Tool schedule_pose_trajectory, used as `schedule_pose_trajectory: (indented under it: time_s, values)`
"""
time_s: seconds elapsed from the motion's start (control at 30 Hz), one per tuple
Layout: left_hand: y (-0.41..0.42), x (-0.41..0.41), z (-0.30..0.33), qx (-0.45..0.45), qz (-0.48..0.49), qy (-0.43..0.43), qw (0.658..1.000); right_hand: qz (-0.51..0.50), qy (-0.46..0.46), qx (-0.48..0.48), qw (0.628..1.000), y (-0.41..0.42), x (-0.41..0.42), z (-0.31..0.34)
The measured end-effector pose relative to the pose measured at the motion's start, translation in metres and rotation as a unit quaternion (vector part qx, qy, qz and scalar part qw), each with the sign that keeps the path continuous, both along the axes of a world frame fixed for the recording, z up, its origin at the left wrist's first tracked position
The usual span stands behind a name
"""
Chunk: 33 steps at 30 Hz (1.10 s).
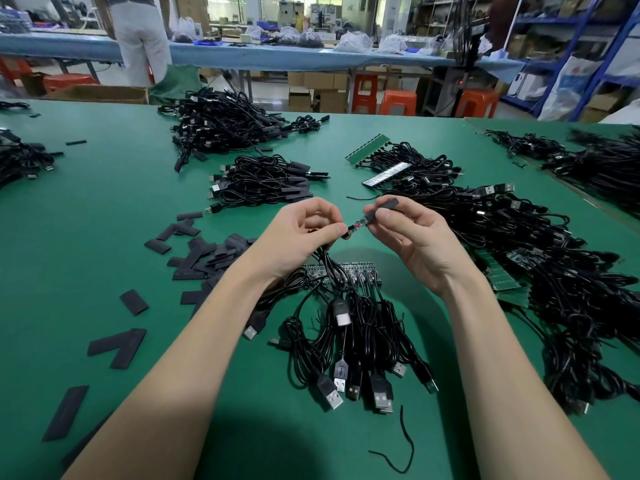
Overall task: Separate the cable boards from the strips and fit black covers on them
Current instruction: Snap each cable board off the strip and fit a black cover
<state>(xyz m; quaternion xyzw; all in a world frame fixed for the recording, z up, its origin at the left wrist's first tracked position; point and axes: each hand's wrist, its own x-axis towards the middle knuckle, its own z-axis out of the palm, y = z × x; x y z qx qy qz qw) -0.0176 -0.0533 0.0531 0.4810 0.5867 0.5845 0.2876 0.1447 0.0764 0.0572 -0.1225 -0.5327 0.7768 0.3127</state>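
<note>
We are mid-fit: the cover (382,207), pinched by our right hand (412,240), sits partway over the board (356,224), whose cable end our left hand (304,233) pinches, above the mat (86,209) centre. Next, we judge, slide it fully on. Spare covers (204,254) at nine o'clock, strip (346,270) at six; workshop benches beyond.

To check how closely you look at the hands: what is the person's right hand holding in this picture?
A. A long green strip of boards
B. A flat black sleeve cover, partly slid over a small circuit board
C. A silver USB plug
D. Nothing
B: the right hand pinches the flat black sleeve cover, whose open end meets the small circuit board held by the left hand.
</note>
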Motion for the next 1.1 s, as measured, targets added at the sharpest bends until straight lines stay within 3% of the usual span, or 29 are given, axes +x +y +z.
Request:
schedule_pose_trajectory:
  time_s: [0.3,0.53,0.67,0.9,1.1]
  values:
    - [-0.007,-0.005,0.002,-0.019,0.020,0.038,0.999,0.017,-0.019,0.033,0.999,-0.006,-0.007,-0.007]
    - [-0.001,-0.003,-0.001,0.027,0.030,0.034,0.999,0.008,0.007,-0.022,1.000,-0.006,-0.012,-0.011]
    - [0.001,-0.002,-0.005,0.032,0.043,0.116,0.992,-0.009,0.006,-0.040,0.999,-0.005,-0.013,-0.012]
    - [0.000,0.001,-0.006,0.057,0.068,0.144,0.986,-0.021,0.007,-0.062,0.998,-0.009,-0.017,-0.014]
    - [-0.003,0.001,-0.004,0.066,0.059,0.127,0.988,0.014,-0.004,-0.056,0.998,-0.010,-0.016,-0.013]
